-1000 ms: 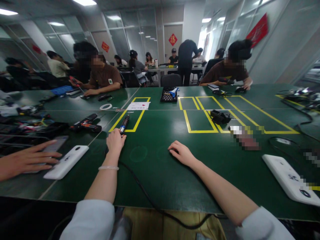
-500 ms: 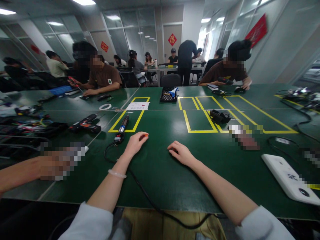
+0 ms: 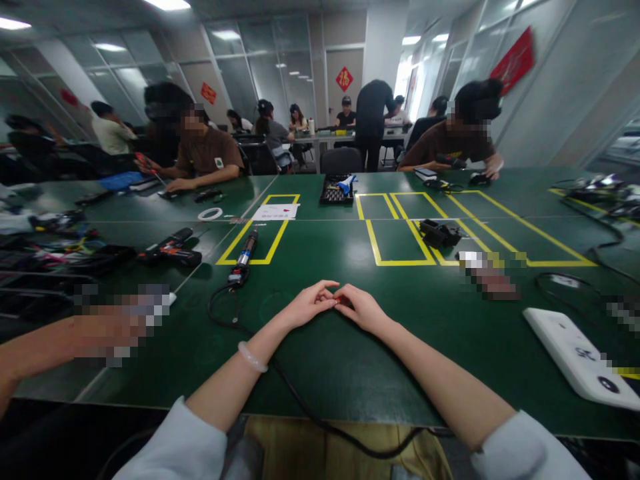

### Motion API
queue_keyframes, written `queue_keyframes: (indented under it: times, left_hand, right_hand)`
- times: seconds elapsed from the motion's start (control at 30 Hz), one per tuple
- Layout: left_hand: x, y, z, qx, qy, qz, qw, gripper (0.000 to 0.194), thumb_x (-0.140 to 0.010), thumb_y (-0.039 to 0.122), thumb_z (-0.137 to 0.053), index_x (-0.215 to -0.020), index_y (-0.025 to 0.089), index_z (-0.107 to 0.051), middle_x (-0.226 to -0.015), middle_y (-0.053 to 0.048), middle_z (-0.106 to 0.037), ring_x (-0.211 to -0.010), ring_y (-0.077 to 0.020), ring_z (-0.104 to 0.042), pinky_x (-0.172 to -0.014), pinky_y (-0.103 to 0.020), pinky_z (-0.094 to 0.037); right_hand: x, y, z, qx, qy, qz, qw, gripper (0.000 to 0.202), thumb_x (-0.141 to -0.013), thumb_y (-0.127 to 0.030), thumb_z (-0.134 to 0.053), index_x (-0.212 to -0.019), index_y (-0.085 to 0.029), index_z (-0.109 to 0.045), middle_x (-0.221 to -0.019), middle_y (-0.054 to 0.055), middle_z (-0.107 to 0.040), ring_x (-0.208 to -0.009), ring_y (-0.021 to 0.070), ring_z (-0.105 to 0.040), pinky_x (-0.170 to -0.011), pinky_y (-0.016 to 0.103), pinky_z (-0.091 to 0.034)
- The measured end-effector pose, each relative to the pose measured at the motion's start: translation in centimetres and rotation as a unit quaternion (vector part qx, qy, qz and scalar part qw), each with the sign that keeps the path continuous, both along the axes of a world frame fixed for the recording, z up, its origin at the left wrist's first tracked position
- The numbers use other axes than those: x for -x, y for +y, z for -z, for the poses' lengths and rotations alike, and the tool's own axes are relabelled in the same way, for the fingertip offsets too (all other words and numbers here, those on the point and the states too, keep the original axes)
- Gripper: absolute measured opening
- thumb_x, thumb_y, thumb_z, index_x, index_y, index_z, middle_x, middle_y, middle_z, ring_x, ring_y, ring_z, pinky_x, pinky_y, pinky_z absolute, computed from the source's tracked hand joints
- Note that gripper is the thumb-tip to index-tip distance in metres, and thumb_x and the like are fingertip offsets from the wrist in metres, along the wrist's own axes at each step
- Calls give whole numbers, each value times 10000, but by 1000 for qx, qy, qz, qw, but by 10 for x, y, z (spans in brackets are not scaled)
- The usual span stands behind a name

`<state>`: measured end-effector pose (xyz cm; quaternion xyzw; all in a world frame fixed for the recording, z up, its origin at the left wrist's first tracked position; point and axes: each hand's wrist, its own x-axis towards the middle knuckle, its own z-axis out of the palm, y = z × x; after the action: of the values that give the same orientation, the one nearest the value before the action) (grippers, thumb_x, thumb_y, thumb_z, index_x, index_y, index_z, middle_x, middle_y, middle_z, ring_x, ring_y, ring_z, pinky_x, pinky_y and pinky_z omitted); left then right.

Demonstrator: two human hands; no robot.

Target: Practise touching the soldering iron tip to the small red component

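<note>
My left hand [image 3: 311, 305] and my right hand [image 3: 364, 308] meet fingertip to fingertip over the green table [image 3: 320, 373]. Between the fingertips shows a small orange-red piece [image 3: 341, 301], mostly hidden by the fingers; both hands are closed around it. Beyond my left hand, an electric screwdriver [image 3: 245, 257] lies on the table at the yellow tape outline, its black cable curving toward the front edge. A black device [image 3: 440, 233] rests ahead of and right of my right hand.
At the left lie a cordless drill [image 3: 173, 248] and wiring; a person's arm [image 3: 40, 343] reaches in there. A black tray [image 3: 336, 190] stands farther back. A white power bank [image 3: 580, 357] is at the right. People sit across the table.
My left hand has moved right and slightly nearer with the orange piece, and now meets my right hand, which has hardly moved. The arm at the left has shifted slightly.
</note>
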<state>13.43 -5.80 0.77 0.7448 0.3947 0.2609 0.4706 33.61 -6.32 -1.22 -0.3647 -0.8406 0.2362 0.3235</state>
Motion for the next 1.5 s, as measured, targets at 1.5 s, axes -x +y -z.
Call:
queue_keyframes:
  times: [1.5]
  left_hand:
    - [175, 47, -3, -91, 462, -439, 765, 624, -829, 545, -533, -1346, 206, -451, -1311, -174, -535, -1144, -361, -549, -858, -473, -503]
  right_hand:
    - [-1, 0, 1, 175, 114, -7, 978, 161, -838, -304, -626, -908, -160, -600, -724, -14, -571, -646, 112, -502, -602, 230, -391]
